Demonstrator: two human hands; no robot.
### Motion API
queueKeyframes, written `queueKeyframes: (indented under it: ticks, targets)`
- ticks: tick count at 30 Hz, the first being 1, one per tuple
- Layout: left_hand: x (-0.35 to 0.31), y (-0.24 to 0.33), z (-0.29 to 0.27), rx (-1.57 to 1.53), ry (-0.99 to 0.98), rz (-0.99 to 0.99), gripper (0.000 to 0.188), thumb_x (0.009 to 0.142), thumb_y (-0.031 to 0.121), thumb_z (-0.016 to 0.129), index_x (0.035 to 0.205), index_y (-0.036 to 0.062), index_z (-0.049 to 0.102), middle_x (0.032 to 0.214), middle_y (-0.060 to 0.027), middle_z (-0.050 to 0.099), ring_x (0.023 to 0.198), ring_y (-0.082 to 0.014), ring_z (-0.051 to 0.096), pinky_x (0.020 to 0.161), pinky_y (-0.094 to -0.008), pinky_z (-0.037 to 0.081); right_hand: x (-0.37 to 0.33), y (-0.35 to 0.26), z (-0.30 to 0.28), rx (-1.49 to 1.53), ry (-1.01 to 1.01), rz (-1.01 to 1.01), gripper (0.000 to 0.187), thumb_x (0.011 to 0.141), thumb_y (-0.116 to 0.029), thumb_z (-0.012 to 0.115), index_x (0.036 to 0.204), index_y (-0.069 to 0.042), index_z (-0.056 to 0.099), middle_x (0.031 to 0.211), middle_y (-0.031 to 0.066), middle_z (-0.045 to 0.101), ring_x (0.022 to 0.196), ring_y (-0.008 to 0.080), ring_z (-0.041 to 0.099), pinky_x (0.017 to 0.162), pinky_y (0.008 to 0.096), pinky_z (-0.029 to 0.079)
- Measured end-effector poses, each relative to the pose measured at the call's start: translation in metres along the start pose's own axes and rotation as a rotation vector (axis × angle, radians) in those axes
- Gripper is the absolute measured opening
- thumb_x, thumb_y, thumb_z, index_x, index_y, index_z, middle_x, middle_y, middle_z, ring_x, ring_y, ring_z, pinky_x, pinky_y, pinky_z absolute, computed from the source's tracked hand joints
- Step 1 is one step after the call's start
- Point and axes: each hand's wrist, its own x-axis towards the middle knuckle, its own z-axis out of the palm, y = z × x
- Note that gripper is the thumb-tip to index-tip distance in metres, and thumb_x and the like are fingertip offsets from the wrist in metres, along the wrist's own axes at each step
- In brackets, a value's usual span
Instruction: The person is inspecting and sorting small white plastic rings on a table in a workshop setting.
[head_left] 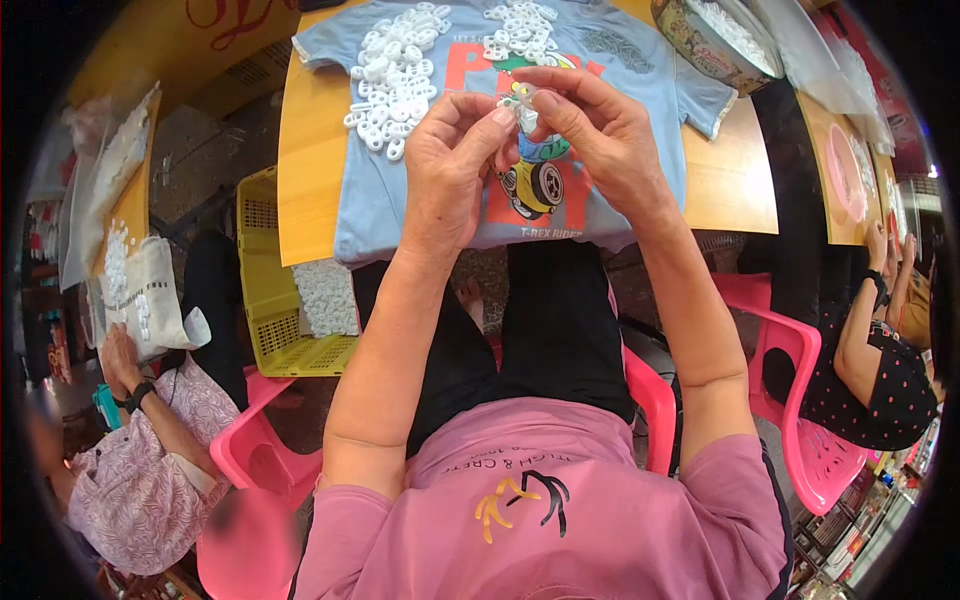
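Note:
Over a blue printed T-shirt (380, 215) spread flat on the table, my two hands meet at the fingertips. Between them is a small white plastic piece (524, 118), partly hidden by the fingers. My left hand (445, 165) pinches it from the left with thumb and forefinger. From the right, the thumb and fingers of my right hand (605, 135) close on it too. A large pile of white oval plastic pieces with holes (392, 85) lies beyond my left hand. Farther back lie a smaller white pile (520, 32) and a heap of tiny grey bits (617, 45).
A round tin (690, 40) of white pieces stands at the far right table corner. Below the table's left side is a yellow crate (258, 290) beside a mass of white pieces (325, 298). Co-workers sit at tables on both sides, near pink chairs (800, 350).

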Motion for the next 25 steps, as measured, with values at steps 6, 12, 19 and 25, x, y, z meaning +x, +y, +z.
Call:
queueKeyframes:
  ticks: [6, 12, 19, 25]
  targets:
    - [0.001, 0.000, -0.001, -0.013, -0.001, -0.016, 0.011, 0.090, 0.007, 0.066, 0.095, 0.0004, 0.059, 0.083, -0.0064, 0.063, 0.068, -0.0102, 0.058, 0.060, -0.0210, 0.045, 0.001, 0.008, 0.004, -0.058, 0.021, -0.100, 0.025, 0.096, -0.011, 0.059, 0.119, -0.002, 0.064, 0.094, 0.0009, 0.065, 0.079, 0.0057, 0.058, 0.070, 0.0199, 0.048]
    - [0.002, 0.000, -0.003, -0.064, -0.011, -0.018, 0.011, 0.090, 0.006, 0.066, 0.095, 0.0000, 0.059, 0.083, -0.0076, 0.064, 0.068, -0.0111, 0.059, 0.062, -0.0223, 0.047, 0.001, 0.008, 0.013, -0.181, 0.077, -0.149, 0.024, 0.096, -0.009, 0.058, 0.118, -0.001, 0.064, 0.096, 0.0022, 0.065, 0.083, 0.0068, 0.059, 0.073, 0.0204, 0.050]
    - [0.003, -0.001, -0.007, -0.076, -0.031, -0.004, 0.008, 0.089, 0.003, 0.066, 0.094, -0.0016, 0.061, 0.085, -0.0100, 0.066, 0.071, -0.0132, 0.061, 0.064, -0.0234, 0.049, 0.002, 0.014, 0.016, -0.247, 0.107, -0.227, 0.022, 0.095, -0.005, 0.058, 0.116, 0.001, 0.065, 0.096, 0.0028, 0.064, 0.085, 0.0068, 0.060, 0.073, 0.0210, 0.050]
    - [0.003, 0.001, -0.002, -0.104, -0.004, -0.003, 0.007, 0.090, 0.003, 0.065, 0.094, -0.0011, 0.061, 0.086, -0.0117, 0.067, 0.071, -0.0141, 0.061, 0.066, -0.0235, 0.050, 0.002, 0.012, 0.023, -0.033, 0.124, -0.073, 0.023, 0.096, -0.007, 0.057, 0.118, -0.001, 0.064, 0.099, 0.0039, 0.066, 0.089, 0.0080, 0.062, 0.077, 0.0203, 0.050]
